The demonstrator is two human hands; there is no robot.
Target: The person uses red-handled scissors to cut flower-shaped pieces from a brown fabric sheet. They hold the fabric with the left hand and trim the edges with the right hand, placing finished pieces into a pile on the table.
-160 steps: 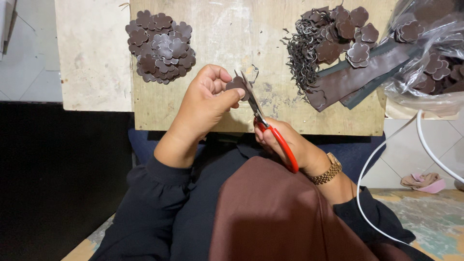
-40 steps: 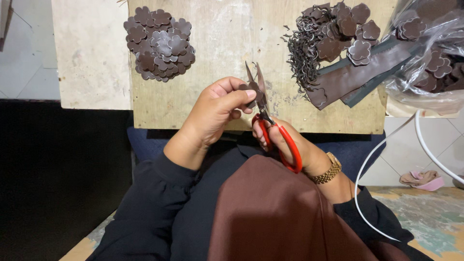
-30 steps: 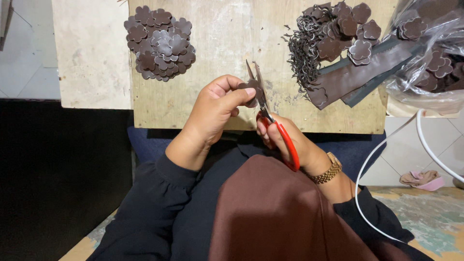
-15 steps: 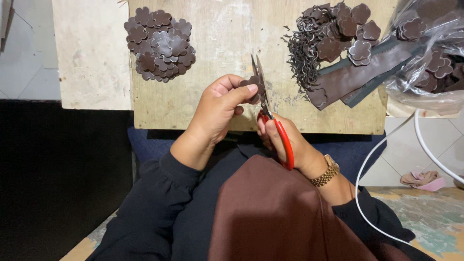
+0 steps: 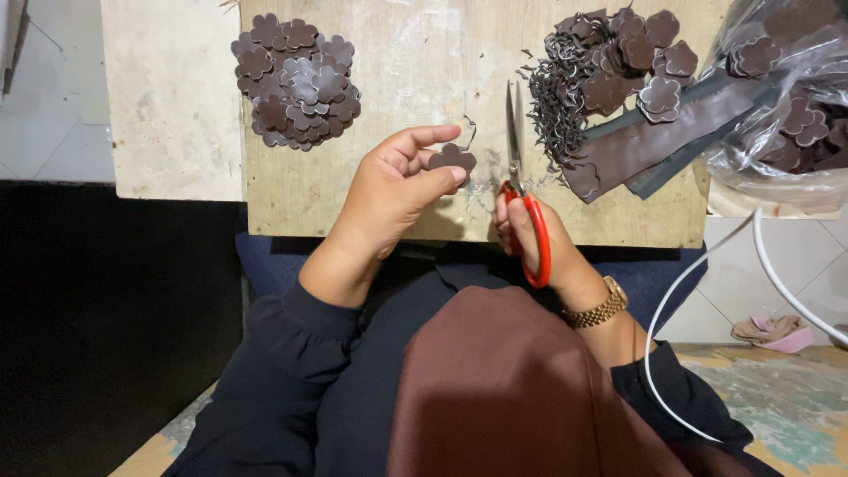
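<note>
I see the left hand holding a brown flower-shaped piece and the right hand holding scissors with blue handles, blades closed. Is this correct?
Not quite: the handles are red, not blue. The head view shows the left hand pinching the brown flower-shaped piece in its fingers, and the right hand holding the scissors with blades closed.

dark brown flower piece (image 5: pixel 451 158) at frame centre; scissors (image 5: pixel 523 203) have red handles and grey blades. the pile of cut flowers (image 5: pixel 296 81) upper left is dark brown with some greyer ones. the counter (image 5: pixel 415 62) is pale, scuffed wood. gold watch (image 5: pixel 598 305) lower right; white cable (image 5: pixel 707 265) at right.
</note>
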